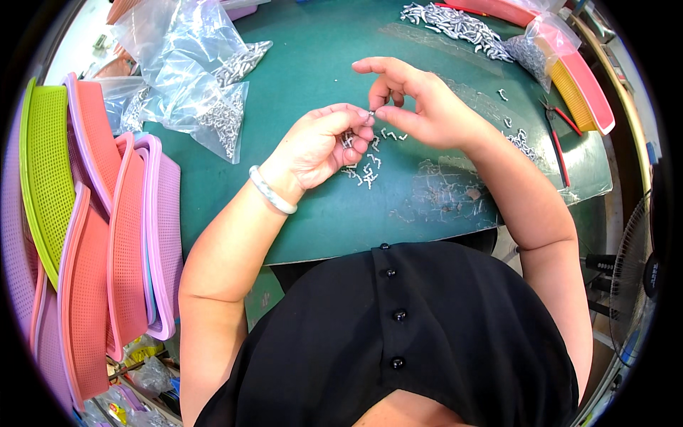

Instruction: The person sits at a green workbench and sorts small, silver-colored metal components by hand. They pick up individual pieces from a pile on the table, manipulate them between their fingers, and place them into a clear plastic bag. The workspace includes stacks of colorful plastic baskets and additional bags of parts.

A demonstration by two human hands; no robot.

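My left hand (324, 142) and my right hand (416, 103) meet above the green mat (320, 78), both pinching one small silver metal part (371, 112) between their fingertips. My left hand also cups several more of these parts in its curled fingers. Directly under the hands lies a loose scatter of small bent metal parts (366, 167) on the mat. A pale bangle (270, 191) circles my left wrist.
Clear plastic bags of metal parts (206, 92) lie at the back left. Stacked pink, purple and green mesh trays (107, 235) stand at the left. A heap of grey parts (459, 25), red-handled cutters (558, 132), pink and yellow trays (583, 89) and a fan (633, 277) are at the right.
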